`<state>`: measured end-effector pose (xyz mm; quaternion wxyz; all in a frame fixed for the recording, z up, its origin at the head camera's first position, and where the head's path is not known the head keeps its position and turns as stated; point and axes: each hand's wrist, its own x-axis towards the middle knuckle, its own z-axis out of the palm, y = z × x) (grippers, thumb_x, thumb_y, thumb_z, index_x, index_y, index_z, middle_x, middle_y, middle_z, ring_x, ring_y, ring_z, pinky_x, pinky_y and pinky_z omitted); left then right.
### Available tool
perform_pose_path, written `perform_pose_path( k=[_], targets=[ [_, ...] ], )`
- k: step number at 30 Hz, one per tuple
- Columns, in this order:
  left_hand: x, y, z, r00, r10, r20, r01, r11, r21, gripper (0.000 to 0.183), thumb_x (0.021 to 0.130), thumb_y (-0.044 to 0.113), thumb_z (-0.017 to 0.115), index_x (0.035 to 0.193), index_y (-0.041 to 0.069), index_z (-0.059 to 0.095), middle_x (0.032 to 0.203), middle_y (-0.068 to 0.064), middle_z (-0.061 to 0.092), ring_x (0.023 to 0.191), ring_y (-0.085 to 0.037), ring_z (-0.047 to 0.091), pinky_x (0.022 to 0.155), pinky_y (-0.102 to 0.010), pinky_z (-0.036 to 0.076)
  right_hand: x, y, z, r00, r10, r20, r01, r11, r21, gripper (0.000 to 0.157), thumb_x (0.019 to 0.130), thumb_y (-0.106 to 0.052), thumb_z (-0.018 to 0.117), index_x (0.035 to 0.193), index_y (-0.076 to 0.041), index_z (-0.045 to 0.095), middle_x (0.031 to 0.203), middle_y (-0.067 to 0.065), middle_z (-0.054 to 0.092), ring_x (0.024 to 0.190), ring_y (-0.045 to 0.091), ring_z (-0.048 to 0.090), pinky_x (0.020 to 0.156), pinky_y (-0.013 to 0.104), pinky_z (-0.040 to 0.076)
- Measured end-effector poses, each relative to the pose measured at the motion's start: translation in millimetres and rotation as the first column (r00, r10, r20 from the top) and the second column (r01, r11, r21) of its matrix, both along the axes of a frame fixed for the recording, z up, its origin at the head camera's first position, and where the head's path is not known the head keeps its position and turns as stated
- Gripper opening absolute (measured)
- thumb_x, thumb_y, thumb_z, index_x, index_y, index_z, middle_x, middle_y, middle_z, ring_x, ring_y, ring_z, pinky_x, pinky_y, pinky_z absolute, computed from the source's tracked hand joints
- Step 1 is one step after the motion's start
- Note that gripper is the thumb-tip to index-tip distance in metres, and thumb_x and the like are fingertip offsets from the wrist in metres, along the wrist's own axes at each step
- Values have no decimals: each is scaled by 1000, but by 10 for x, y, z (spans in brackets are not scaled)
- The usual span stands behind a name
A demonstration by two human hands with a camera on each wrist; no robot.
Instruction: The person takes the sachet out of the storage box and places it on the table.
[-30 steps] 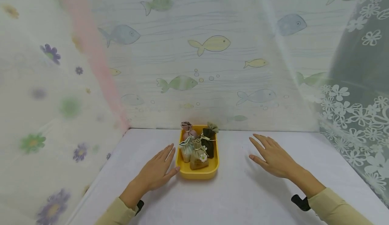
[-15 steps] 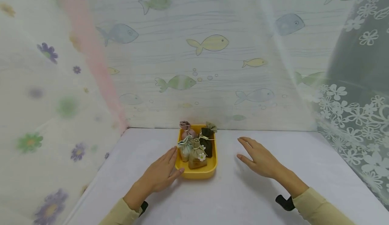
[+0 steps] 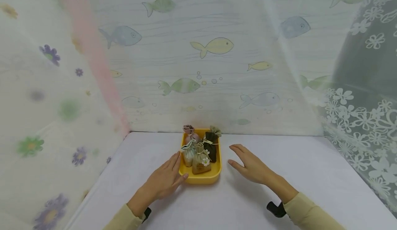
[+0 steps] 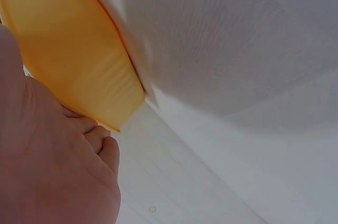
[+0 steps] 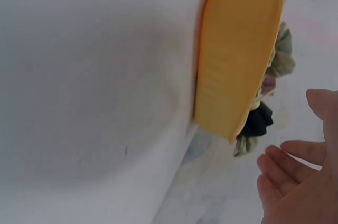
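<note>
Left fingers [image 3: 174, 160] straight against a yellow tray [image 3: 201, 180], right fingers [image 3: 241, 150] loosely extended near it, tied cloth pouches [image 3: 201, 167] inside.

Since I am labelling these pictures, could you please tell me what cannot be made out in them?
Pink bag: base hidden by the pale bag, head view.
Tan bag: dark mark too small to make out, head view.
Tray: inside hidden by its wall, right wrist view.
Left hand: cut off by the left and bottom edges, left wrist view.
</note>
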<state>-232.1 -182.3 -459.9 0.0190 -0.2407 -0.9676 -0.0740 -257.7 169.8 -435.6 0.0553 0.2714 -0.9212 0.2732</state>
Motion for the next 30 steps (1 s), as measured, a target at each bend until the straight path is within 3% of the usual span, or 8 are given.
perform_pose_path(
  k=[8,14,22,30],
  targets=[
    [9,14,12,1000,-7,14,8,1000,-26,83,108,58,29,160,-7,20,170,-21,12,156,-35,18,124,-49,24,-55,-248,-49,995,73,73,-64,991,-116,54,105,-28,61,149,0,48,149,14,51,140,35,47,113,57,40],
    [-4,-2,-44,1000,-15,-23,15,1000,-1,82,109,57,32,159,-8,23,169,-22,15,155,-37,21,122,-51,27,-139,-423,-94,993,108,53,-97,977,-189,51,103,-26,64,143,4,53,141,17,57,131,35,54,108,57,45],
    [18,-2,-15,1000,2,3,-2,1000,-22,83,108,58,30,159,-7,22,169,-21,13,156,-35,19,124,-48,24,-237,-645,-119,991,120,58,-100,958,-270,45,100,-19,68,136,5,58,133,18,61,123,36,60,105,54,49],
    [20,4,-7,1000,-13,-10,12,1000,-22,85,108,60,26,160,-6,20,170,-20,12,156,-33,18,124,-48,25,-295,-847,-96,996,82,45,-62,941,-332,39,94,-9,73,127,8,62,119,21,65,110,37,65,98,51,54]
  ],
)
